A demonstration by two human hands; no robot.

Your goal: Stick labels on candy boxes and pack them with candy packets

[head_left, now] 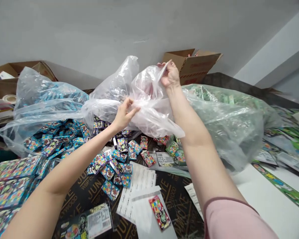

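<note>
A clear plastic bag [151, 114] with something reddish inside stands at the middle back. My right hand [170, 73] is closed on its raised upper edge. Lower on the bag's near left side, my left hand [125, 114] pinches the plastic between thumb and fingers. Below the bag lie loose small packets, blue and purple ones [112, 166] in a heap and a few red ones [147, 158]. A single red packet [159, 212] rests on a clear flat pouch [141, 199] near the front.
Another bag holds blue packets [57, 94] at left; a bag of green ones [214, 94] lies at right. Cardboard boxes [196, 68] stand by the wall. Packets in neat rows [12, 186] fill the left front. Printed sheets [136, 179] and a card [89, 222] lie on the dark board.
</note>
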